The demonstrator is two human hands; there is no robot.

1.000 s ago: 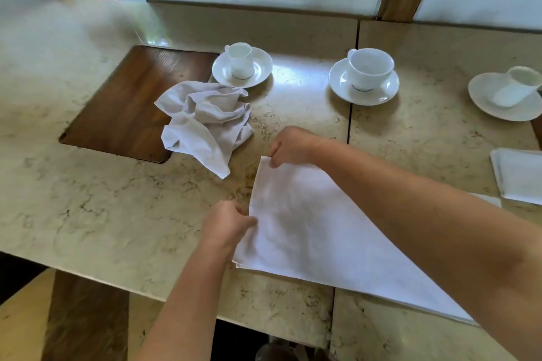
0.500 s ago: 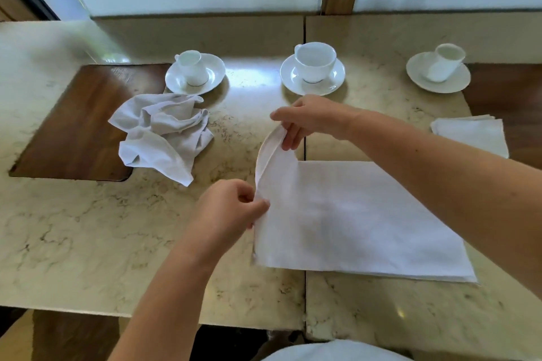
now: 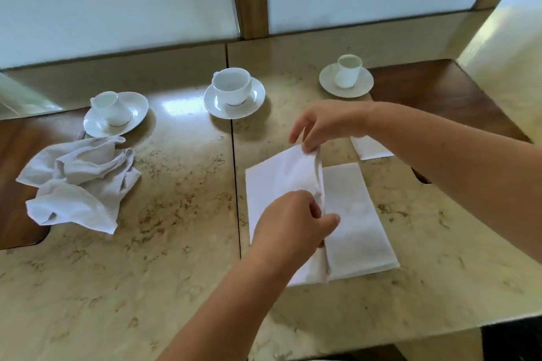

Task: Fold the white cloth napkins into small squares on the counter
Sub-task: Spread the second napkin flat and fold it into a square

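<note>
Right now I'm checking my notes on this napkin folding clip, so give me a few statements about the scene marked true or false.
1. Both hands pinch the same napkin. True: the left hand and the right hand hold the lifted edge of the napkin being folded.
2. The crumpled napkin lies to the right of the one being folded. False: it lies to the left, partly on the dark wood inlay.
3. Three cups stand on saucers along the back of the counter. True.
4. The middle cup is tipped on its side. False: it stands upright on its saucer.
5. A folded napkin shows behind the right forearm. True.
</note>
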